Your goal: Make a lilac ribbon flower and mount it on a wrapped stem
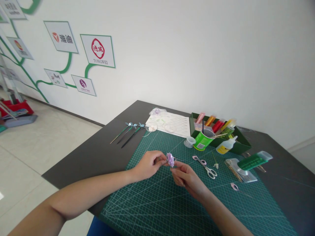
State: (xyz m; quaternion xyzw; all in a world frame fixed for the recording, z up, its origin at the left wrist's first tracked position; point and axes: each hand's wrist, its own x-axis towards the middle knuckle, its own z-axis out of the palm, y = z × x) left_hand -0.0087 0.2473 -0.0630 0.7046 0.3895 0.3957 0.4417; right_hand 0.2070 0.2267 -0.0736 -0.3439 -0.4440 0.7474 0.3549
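Observation:
A small pale-purple artificial flower [170, 159] is held between my two hands above the green cutting mat [147, 209]. My left hand [150, 165] pinches its left side with thumb and forefinger. From the right, the fingertips of my right hand [188, 178] close on the flower's lower edge. White-handled scissors [211, 172] lie on the mat right of my hands, partly over a pale pink petal piece [195, 158]. Beyond them rests a small white flower on a thin green stem [216, 166].
Several stemmed pieces with bluish tips [135, 131] lie at the left. White patterned paper [176, 123] lies at the back. A green box [242, 146] of thread spools, a green can [203, 141], a glue bottle [225, 146] and a green tube [253, 161] stand or lie on the right.

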